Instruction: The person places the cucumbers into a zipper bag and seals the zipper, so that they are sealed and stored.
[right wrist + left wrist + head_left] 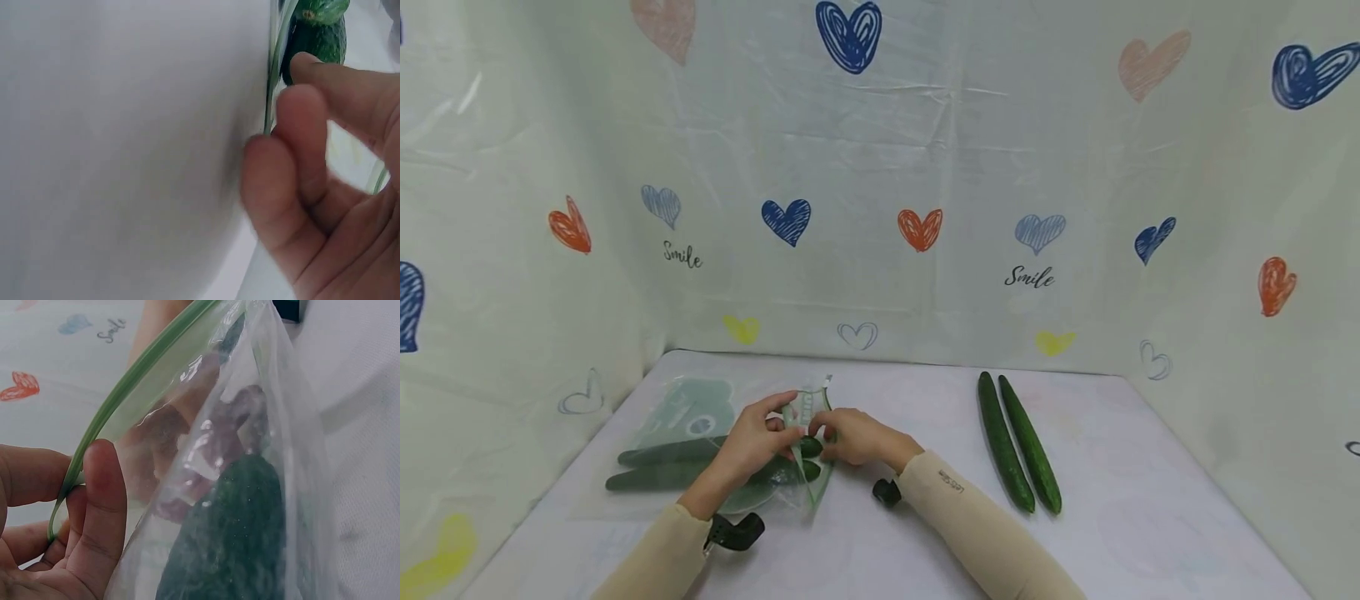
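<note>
A clear zip bag [681, 400] with a green-edged mouth and pale green print lies at the left of the table. Inside it are two dark green cucumbers [658, 477] side by side, their near ends [811, 447] at the mouth. My left hand [756, 437] pinches the green edge [103, 415] between thumb and fingers, and the mouth gapes. Opposite it, my right hand [853, 435] grips the other side of the mouth with curled fingers. One of its fingertips [303, 62] lies against a cucumber end [322, 40] in the right wrist view.
Two more long cucumbers [1006, 442] lie next to each other on the right of the white table [1120, 467]. Behind stands a pale curtain [955, 292] printed with hearts. Black wrist cameras [737, 532] sit on both wrists.
</note>
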The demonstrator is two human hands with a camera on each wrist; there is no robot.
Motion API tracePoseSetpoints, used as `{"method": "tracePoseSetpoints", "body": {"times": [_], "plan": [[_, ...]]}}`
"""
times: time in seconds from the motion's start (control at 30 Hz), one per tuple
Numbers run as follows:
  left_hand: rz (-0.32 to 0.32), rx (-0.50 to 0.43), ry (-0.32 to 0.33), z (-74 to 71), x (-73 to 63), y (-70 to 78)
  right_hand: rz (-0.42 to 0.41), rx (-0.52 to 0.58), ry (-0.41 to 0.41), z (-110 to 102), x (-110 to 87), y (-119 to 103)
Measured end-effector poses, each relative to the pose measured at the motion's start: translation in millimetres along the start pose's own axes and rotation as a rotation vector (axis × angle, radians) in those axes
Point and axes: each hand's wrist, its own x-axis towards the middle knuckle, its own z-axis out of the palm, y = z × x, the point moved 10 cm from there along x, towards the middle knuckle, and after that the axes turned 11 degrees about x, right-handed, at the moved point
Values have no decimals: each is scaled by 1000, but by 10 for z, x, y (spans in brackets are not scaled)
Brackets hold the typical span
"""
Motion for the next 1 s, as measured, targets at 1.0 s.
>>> {"method": "tracePoseSetpoints", "body": {"times": [1.0], "plan": [[11,8,-29,35,-21,6,215,-127,371,-1229,-1739,940]]}}
